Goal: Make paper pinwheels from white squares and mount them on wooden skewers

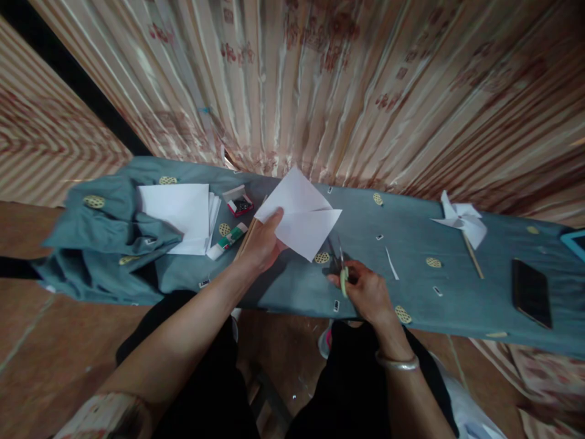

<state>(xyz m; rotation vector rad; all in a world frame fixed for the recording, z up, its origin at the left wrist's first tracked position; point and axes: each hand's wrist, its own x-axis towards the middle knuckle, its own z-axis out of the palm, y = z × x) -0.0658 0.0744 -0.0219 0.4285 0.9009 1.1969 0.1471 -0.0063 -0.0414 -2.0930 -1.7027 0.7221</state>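
My left hand (266, 241) pinches a square sheet of white paper (304, 228) at its left corner, thumb on top. One slit runs into the sheet from its right corner. In my right hand (367, 289) is a pair of scissors (343, 277) with pale green handles, its blades pointing away from me, just below the paper and apart from it. Beneath my left hand lie thin wooden sticks (245, 240), partly hidden. Farther right rests a white paper pinwheel (462, 221) on a wooden stick (473, 255).
At left are a stack of white paper (176, 213), a green-and-white glue tube (228, 241) and a small open box (238, 201) of dark bits. A paper strip (392, 263) and a black phone (531, 292) lie right on the teal cloth (292, 292). A curtain (292, 91) hangs behind.
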